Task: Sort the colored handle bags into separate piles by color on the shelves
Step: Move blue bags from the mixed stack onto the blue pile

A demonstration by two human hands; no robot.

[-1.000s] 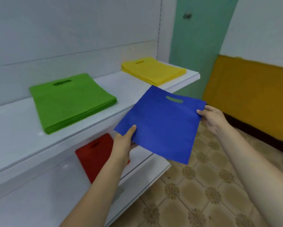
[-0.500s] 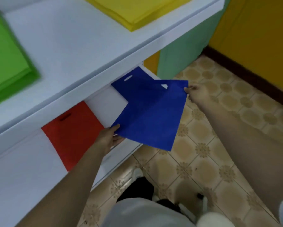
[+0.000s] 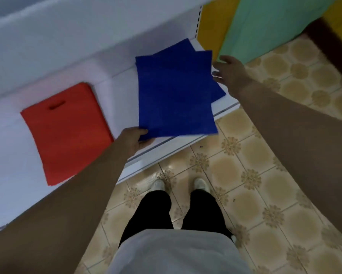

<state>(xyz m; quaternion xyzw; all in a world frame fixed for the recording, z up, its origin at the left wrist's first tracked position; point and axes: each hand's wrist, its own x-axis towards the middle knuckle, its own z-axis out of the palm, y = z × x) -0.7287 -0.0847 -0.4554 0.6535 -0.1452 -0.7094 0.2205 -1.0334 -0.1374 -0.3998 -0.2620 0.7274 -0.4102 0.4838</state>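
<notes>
Blue bag [image 3: 174,95]: flat matte rectangle, long axis running from the shelf's front edge toward its back.
Position: atop the blue pile [image 3: 215,91] on the lower shelf [image 3: 122,91], beside red bags [image 3: 67,133].
Left hand [image 3: 134,139]: pinches the bag's near corner.
Right hand [image 3: 231,73]: released, fingers spread beside the pile.

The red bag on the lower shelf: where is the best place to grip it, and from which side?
Probably pinch the red bag at its near corner, coming from the shelf's open front. It lies flat, its cut-out handle faces the back, and the upper shelf overhangs there.
</notes>
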